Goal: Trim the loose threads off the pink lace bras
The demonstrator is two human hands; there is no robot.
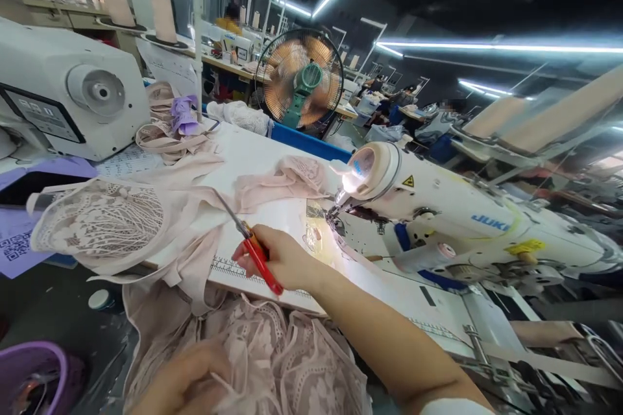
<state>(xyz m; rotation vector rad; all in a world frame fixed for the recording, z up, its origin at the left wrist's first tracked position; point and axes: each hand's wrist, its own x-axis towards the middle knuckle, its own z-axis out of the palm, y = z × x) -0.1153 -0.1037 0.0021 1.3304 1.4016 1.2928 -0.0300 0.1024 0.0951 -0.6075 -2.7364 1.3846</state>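
Observation:
My right hand (275, 256) is wrapped around red-handled scissors (260, 262) above the front edge of the white sewing table (287, 298). Their metal blades point up and left, towards pale pink fabric. Low in the view, my left hand (189, 373) is blurred, its fingers curled on a thin pale strip of the lace garment (311, 356) heaped at the table's front. A lace cup piece (111, 217) lies on the left side, its pink straps trailing over the edge. Another folded pink piece (282, 181) rests beside the lit needle area of the sewing machine (438, 201).
A second machine (73, 87) stands at left, near a dark phone (43, 185) on purple paper. Beyond the table a large fan (299, 78) stands in a blue bin area. A purple bucket (63, 369) sits at lower left. Other people work in the background.

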